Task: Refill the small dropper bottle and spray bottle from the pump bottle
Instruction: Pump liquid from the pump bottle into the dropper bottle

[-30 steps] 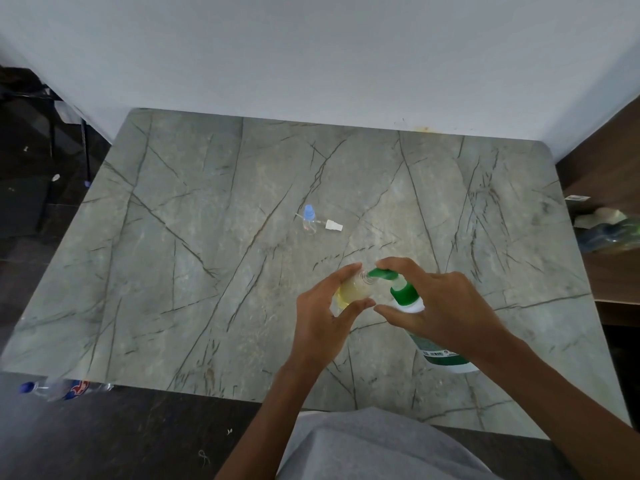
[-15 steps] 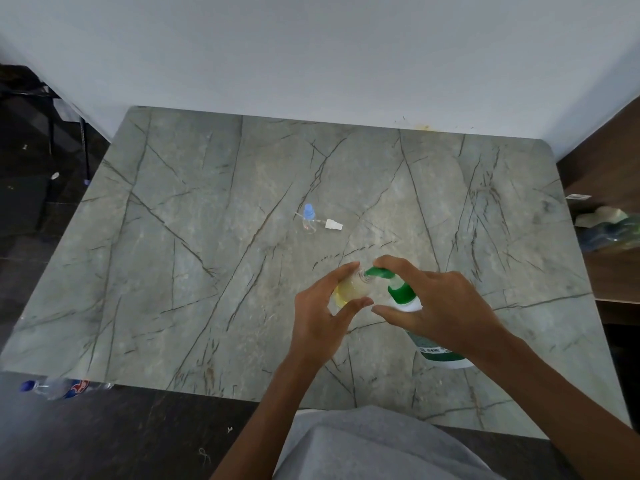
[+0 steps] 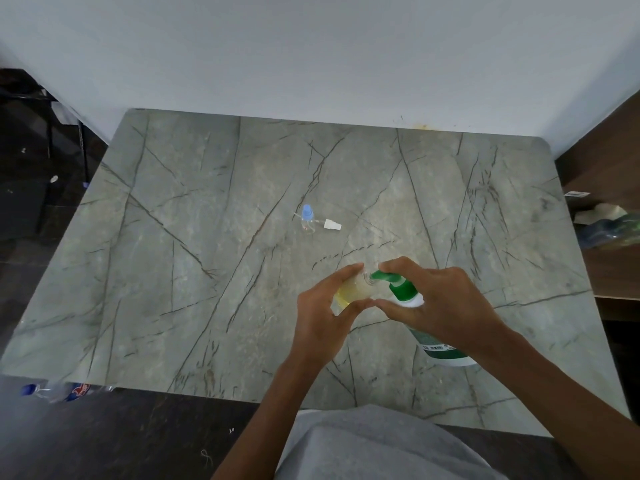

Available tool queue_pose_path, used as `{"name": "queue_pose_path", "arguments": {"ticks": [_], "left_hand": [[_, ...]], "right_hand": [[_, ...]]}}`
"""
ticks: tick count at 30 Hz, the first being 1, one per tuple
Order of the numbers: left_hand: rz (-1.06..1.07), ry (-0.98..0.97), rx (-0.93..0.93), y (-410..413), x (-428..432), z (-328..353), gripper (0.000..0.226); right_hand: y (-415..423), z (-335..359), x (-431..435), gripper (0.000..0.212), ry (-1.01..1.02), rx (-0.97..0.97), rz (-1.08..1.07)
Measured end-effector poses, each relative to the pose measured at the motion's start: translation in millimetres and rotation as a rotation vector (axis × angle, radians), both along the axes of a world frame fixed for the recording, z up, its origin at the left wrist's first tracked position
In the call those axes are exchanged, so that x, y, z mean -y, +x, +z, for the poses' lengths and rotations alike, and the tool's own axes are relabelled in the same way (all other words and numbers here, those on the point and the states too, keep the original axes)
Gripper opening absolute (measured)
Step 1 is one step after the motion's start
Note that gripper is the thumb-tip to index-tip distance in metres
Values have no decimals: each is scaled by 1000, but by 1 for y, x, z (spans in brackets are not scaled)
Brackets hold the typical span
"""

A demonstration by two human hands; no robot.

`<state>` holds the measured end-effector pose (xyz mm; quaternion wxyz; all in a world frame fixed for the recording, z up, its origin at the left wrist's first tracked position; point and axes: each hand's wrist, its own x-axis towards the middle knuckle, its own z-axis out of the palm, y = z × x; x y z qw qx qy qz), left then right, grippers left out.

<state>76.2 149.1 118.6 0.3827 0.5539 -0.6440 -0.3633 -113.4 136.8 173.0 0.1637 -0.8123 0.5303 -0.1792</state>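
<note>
My left hand (image 3: pixel 318 320) curls round the small bottle (image 3: pixel 349 289), its mouth right at the spout of the pump bottle (image 3: pixel 403 291); my right hand (image 3: pixel 446 303) grips that pump bottle, fingers over its head.

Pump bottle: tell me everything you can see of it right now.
The pump bottle stands on the table, front right. It looks plastic: green pump head and collar, white shoulder, green-and-white label with a barcode. The right hand covers its middle, fingers over the pump head, thumb by the neck. The spout points at the mouth of the small bottle of yellow liquid in the left hand. Its fill level is hidden.
</note>
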Motion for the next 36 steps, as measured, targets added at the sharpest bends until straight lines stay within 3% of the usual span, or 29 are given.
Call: {"name": "queue_pose_path", "arguments": {"ticks": [7, 23, 36], "left_hand": [[21, 16, -33, 2, 1, -1, 52], [6, -1, -21, 1, -1, -3, 52], [20, 25, -62, 4, 2, -1, 53]], "right_hand": [[0, 0, 0, 63, 17, -79, 37], [3, -3, 1, 55, 14, 43, -2], [4, 0, 0, 66, 19, -57, 22]]}}
